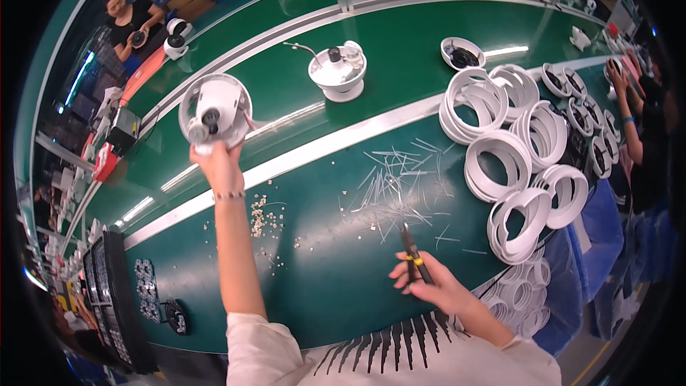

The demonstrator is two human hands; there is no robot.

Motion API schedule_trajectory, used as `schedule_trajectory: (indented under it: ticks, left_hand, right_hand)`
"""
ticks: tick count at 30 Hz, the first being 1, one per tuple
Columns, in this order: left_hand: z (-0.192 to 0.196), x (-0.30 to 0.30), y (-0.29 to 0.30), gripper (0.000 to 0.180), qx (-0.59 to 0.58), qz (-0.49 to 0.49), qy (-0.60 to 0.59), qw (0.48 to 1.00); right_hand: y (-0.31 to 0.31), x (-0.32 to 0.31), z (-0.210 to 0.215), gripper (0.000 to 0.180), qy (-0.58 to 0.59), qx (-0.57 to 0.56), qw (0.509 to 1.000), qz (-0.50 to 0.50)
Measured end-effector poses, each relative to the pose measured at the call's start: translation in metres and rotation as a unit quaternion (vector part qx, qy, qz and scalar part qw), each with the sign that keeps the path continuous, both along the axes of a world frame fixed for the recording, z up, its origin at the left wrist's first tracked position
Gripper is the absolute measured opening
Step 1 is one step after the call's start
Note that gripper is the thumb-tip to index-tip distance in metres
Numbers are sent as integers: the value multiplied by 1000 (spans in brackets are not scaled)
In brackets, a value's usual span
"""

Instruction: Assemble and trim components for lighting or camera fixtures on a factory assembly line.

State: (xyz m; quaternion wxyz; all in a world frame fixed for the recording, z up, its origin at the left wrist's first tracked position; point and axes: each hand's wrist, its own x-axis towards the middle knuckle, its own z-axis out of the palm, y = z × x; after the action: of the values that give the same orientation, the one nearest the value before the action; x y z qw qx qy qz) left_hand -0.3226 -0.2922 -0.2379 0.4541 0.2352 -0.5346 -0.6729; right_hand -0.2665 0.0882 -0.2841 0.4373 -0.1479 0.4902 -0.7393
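My left hand (220, 166) reaches over the far green surface, closed on the near rim of a white dome camera housing (223, 100) with a dark lens part inside. Nearer to me, my right hand (441, 287) grips a pair of cutting pliers (411, 249) with black and yellow handles, its jaws pointing away from me. Just beyond the jaws lie many thin, clear cut strips (393, 182), strewn over the green table. A second white camera unit (337, 71), with a wire sticking out, stands upright to the right of the held one, apart from both hands.
Stacks of white plastic rings (499, 164) crowd the right side. Small beige pieces (261, 218) are scattered near my left forearm. A black tray rack (114, 300) stands at the left edge. A white bowl-shaped housing (461, 53) lies far right. Co-workers sit at both sides.
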Motion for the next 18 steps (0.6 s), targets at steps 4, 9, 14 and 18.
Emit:
schedule_trajectory:
  ticks: [4, 9, 14, 18]
  left_hand:
    - [-46, -41, -95, 39, 313, -87, 12, 946]
    - [-72, -98, -109, 32, 291, -173, -57, 939]
    - [-60, -88, -85, 49, 311, -223, -53, 922]
    - [-14, 13, 3, 59, 21, -186, -191, 964]
  right_hand:
    - [1, 5, 32, 59, 557, 268, 784, -58]
    - [-16, 5, 4, 55, 654, 245, 716, 9]
    - [-33, -3, -24, 60, 648, 216, 730, 20]
    - [6, -24, 23, 45, 718, 189, 647, -173]
